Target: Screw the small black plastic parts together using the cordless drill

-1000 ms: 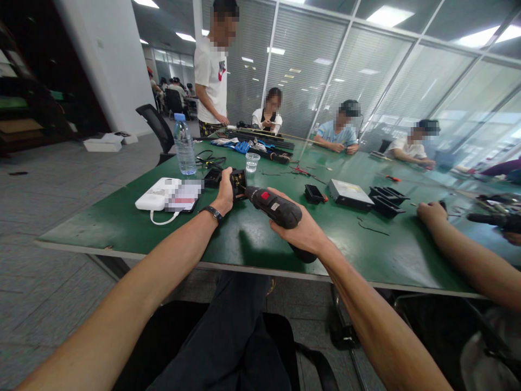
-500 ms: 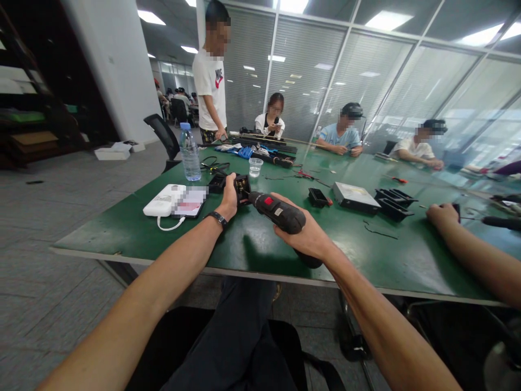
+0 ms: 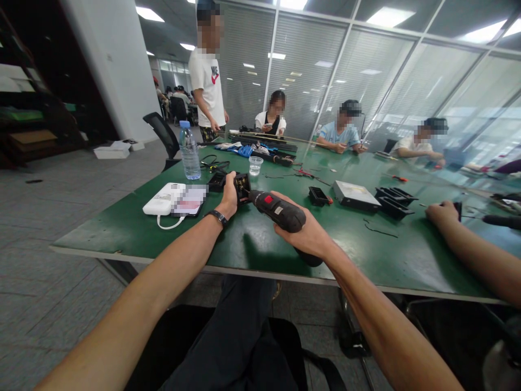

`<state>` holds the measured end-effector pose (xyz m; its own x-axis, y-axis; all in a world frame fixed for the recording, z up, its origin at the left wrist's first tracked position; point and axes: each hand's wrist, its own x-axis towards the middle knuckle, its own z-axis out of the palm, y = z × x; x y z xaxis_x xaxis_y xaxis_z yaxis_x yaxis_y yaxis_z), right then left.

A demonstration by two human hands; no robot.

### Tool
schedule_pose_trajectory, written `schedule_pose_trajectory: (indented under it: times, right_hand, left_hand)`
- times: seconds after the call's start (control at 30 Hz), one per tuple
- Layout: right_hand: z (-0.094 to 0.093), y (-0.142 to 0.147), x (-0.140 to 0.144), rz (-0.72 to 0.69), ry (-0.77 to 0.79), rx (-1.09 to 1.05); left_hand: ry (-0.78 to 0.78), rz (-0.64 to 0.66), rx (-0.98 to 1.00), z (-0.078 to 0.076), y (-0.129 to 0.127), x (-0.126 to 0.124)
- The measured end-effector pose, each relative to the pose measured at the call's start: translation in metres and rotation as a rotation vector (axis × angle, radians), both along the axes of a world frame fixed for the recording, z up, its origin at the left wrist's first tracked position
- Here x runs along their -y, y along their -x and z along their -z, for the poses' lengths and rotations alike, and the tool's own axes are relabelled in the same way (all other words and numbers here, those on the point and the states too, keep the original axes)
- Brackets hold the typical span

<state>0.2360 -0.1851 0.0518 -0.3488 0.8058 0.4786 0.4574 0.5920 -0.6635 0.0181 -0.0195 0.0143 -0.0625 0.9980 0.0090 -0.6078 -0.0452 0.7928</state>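
My right hand (image 3: 307,233) is wrapped round the grip of a black cordless drill (image 3: 279,210) with a red mark on its body. The drill's front end points left into a small black box (image 3: 243,188), where brass-coloured parts show inside. Its tip is too small to make out. My left hand (image 3: 229,196) holds that box by its left side, fingers closed on it. Another black piece (image 3: 217,182) sits just left of my left hand on the green table (image 3: 260,258).
Left stand a water bottle (image 3: 190,152), a white power bank (image 3: 164,199) and a phone (image 3: 189,200). A clear cup (image 3: 255,166) is behind the box. To the right lie black housings (image 3: 394,202) and a silver box (image 3: 356,195). A co-worker's hand (image 3: 443,213) works at far right.
My hands, the drill and the black box stay almost in place. The standing person at the back has shifted slightly left, lowering a hand.
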Motion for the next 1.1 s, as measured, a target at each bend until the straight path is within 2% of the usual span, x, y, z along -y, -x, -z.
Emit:
schedule_pose_trajectory:
  times: [0.67, 1.1]
  right_hand:
    - [0.0002, 0.0003, -0.0011, -0.005, 0.011, 0.003]
    - [-0.0009, 0.0006, -0.0007, -0.003, 0.031, -0.006]
  left_hand:
    - [-0.006, 0.004, -0.006, 0.0080, 0.0009, -0.0084]
    - [-0.004, -0.023, -0.044, 0.0041, -0.0001, -0.0029]
